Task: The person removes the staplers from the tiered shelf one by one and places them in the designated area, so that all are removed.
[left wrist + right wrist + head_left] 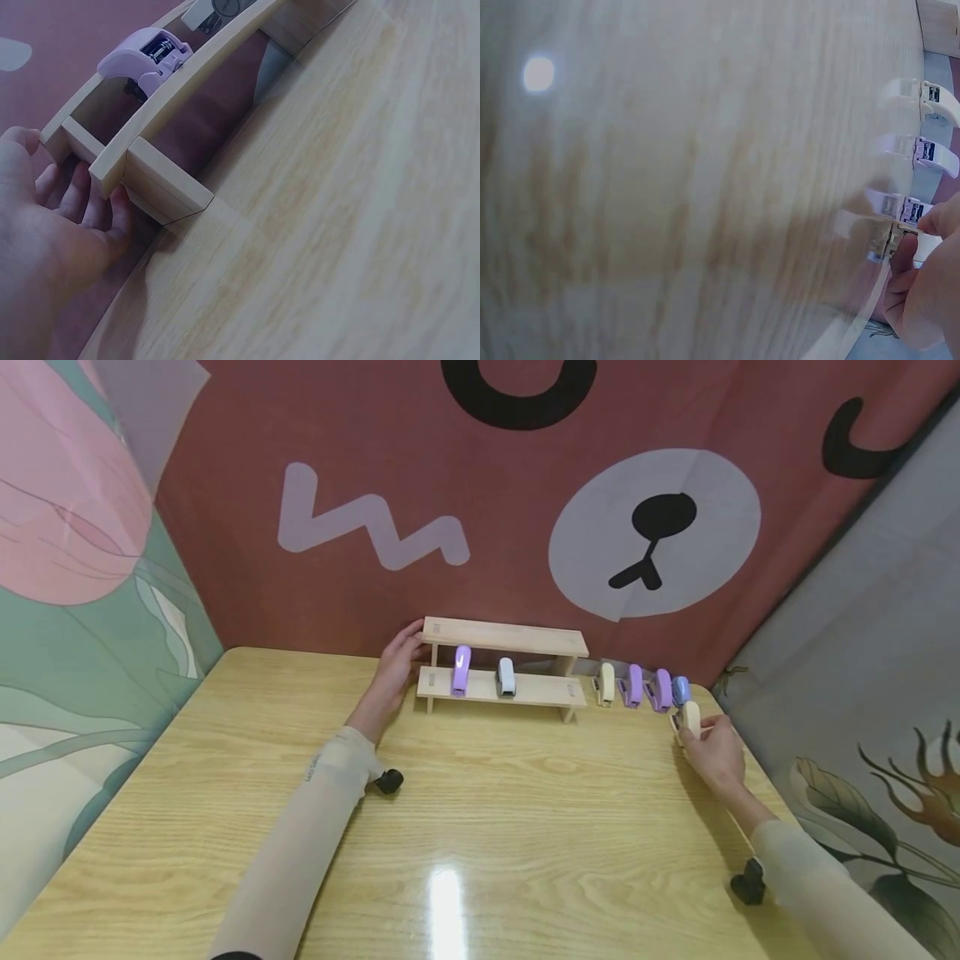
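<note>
A two-tier wooden shelf [506, 635] stands at the back of the table. My left hand [395, 675] holds its left end, thumb at the upper board and fingers bent round the end [71, 217]. On the lower tier sit a purple stapler [461, 671] and a pale blue-white stapler [506, 677]. Far to the right, my right hand [717, 754] pinches a cream stapler [692, 716] between thumb and fingers, at the right end of a row of staplers. In the right wrist view, the fingers partly cover this stapler.
Right of the shelf stand another cream stapler [606, 685], two purple staplers [633, 685] and a blue stapler [681, 690], lined along the back edge. A red printed curtain [510, 585] hangs behind the wooden table [525, 827]; a grey curtain borders its right side.
</note>
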The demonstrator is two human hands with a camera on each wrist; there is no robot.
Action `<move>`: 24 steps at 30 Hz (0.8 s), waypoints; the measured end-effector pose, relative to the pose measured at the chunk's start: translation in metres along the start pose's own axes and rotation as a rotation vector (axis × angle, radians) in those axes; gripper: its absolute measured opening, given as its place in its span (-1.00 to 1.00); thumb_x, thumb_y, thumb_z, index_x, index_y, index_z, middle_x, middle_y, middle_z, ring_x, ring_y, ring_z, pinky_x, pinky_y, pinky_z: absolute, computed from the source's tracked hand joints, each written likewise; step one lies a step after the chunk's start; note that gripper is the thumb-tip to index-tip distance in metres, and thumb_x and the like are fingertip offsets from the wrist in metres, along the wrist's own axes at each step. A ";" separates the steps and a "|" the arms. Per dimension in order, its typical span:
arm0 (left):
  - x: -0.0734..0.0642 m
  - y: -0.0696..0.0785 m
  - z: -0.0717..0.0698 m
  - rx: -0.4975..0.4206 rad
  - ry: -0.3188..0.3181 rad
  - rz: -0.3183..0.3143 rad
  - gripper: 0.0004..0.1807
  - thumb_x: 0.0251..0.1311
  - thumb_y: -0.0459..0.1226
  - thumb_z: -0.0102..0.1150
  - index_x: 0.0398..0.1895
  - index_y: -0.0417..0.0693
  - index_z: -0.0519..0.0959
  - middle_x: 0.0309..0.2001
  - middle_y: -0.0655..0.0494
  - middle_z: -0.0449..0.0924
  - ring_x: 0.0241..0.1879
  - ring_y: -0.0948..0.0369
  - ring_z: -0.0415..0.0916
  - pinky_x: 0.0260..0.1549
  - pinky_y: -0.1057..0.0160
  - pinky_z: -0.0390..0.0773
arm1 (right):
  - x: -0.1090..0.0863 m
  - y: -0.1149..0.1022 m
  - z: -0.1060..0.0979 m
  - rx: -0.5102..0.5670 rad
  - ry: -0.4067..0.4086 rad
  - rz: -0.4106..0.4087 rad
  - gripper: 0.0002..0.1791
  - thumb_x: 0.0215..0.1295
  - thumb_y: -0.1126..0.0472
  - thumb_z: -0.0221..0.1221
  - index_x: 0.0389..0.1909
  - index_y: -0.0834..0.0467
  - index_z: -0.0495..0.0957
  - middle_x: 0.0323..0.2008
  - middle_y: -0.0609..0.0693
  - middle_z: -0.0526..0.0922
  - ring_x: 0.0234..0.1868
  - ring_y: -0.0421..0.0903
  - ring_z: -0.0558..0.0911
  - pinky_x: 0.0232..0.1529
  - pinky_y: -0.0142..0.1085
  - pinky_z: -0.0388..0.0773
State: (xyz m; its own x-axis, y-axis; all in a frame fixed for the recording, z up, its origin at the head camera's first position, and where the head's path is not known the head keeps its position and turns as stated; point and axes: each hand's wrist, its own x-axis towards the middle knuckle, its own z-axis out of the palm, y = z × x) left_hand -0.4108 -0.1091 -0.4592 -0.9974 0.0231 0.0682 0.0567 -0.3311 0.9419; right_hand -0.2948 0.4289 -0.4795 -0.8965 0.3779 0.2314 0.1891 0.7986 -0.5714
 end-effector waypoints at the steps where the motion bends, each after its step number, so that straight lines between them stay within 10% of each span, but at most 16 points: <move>1: 0.000 0.000 0.000 0.000 -0.002 0.001 -0.52 0.53 -0.07 0.05 0.46 0.29 0.43 0.29 0.04 0.48 0.28 0.04 0.40 0.13 0.04 0.43 | 0.000 0.000 -0.001 0.001 -0.001 0.004 -0.48 0.41 0.03 0.17 0.15 0.36 0.39 -0.16 0.28 0.55 -0.22 0.22 0.56 -0.39 -0.09 0.41; 24: 0.001 -0.001 -0.001 0.007 0.000 -0.012 -0.53 0.52 -0.05 0.06 0.44 0.33 0.44 0.28 0.09 0.48 0.26 0.08 0.41 0.10 0.06 0.47 | -0.015 -0.038 -0.014 0.094 0.078 0.029 -0.43 0.40 -0.09 0.12 0.21 0.26 0.46 -0.12 0.17 0.61 -0.18 0.12 0.56 -0.31 -0.09 0.40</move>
State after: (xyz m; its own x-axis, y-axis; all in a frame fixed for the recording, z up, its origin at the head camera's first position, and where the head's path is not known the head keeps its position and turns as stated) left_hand -0.4120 -0.1096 -0.4602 -0.9980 0.0272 0.0568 0.0450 -0.3245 0.9448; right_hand -0.2828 0.3993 -0.4501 -0.8567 0.4382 0.2721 0.1728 0.7408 -0.6491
